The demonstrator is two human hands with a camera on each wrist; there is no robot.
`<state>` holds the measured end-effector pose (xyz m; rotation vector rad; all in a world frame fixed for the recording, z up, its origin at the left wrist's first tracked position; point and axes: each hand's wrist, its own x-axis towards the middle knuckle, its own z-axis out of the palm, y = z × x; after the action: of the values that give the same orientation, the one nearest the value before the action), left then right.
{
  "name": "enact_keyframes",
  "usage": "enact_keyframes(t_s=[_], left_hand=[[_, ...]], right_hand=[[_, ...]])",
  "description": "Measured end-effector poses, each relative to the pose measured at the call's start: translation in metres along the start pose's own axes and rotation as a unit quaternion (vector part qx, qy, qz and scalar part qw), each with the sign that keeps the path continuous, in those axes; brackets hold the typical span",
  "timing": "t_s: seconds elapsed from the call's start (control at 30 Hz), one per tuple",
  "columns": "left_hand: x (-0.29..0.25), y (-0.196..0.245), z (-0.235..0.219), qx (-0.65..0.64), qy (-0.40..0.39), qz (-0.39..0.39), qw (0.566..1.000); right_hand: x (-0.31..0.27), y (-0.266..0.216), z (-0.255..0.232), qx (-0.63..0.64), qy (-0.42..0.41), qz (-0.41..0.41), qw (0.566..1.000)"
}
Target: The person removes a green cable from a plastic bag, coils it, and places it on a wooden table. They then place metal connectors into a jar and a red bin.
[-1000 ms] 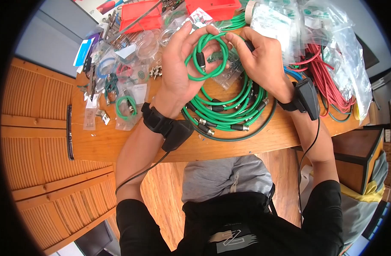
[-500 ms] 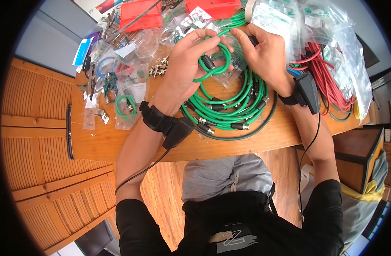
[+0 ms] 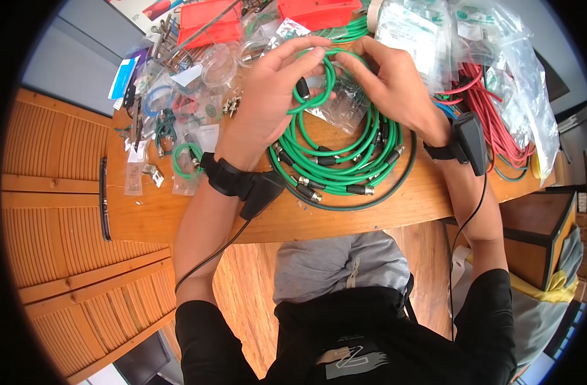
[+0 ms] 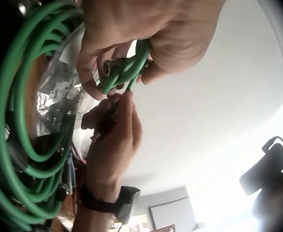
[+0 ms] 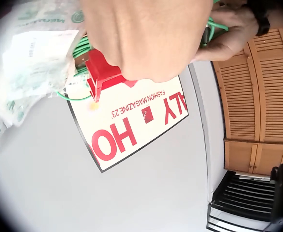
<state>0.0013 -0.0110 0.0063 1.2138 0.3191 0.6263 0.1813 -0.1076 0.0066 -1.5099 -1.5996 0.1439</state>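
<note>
Green cable point(image 3: 332, 80) hangs in a small loop above the wooden table point(image 3: 396, 217), held up between both hands. Over there the left hand point(image 3: 268, 93) has its fingers and thumb closed around the loop, while the right hand point(image 3: 399, 86) pinches its upper run between thumb and forefinger. From the head, I see one black connector point(image 3: 303, 88) on that loop; the left wrist view, from underneath, shows the strands crossing and a round metal end point(image 4: 107, 67). Only the right wrist view catches the red lettering on the white poster point(image 5: 136, 118), upside down; only the head view takes in the whole pile of green coils point(image 3: 354, 172). Counting up: one held loop, one poster, two red boxes point(image 3: 210, 24), two black wrist devices point(image 3: 471, 144), one bundle of red cable point(image 3: 489, 125). The coils overlap too much to count.
</note>
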Motion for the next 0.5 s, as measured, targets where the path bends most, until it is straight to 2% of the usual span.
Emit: enact_keyframes(t_s=[0.23,0.43,0.5], left_hand=[[-0.001,0.001,0.008,-0.003,-0.02,-0.007,1.0],[-0.001,-0.004,0.009,-0.043,0.003,-0.023,0.999],[-0.003,-0.002,0.008,-0.034,0.007,-0.029,0.999]], right_hand=[[-0.002,-0.007,-0.001,-0.018,-0.054,-0.023,0.998],[-0.006,-0.014,0.003,0.04,-0.005,-0.026,0.999],[-0.006,-0.012,0.005,0.0,0.007,-0.036,0.999]])
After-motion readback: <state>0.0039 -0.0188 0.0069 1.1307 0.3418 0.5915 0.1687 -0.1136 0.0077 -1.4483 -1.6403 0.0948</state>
